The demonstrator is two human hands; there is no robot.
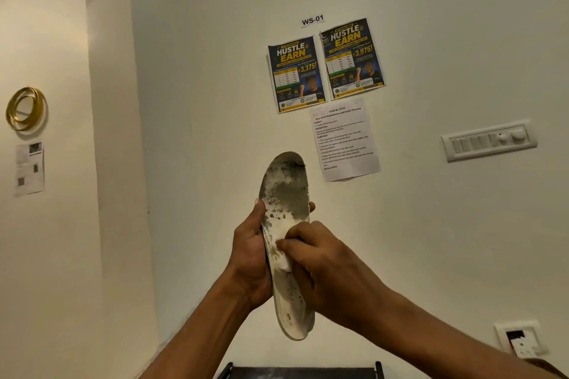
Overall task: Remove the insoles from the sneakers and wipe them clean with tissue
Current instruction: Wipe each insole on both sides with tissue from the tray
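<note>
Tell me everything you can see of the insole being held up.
The insole is a long, off-white, foam-like pad held upright before the wall, broader end up. Dark grey grime blotches its upper half; the lower half is paler, with faint printed lettering and brownish specks near the bottom tip. The left hand grips its left edge at mid-length, fingers wrapped behind. The right hand presses a small white tissue against its middle.

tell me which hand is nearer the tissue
Right. The right hand pinches the tissue against the insole; the left hand grips the insole's edge beside it.
</note>
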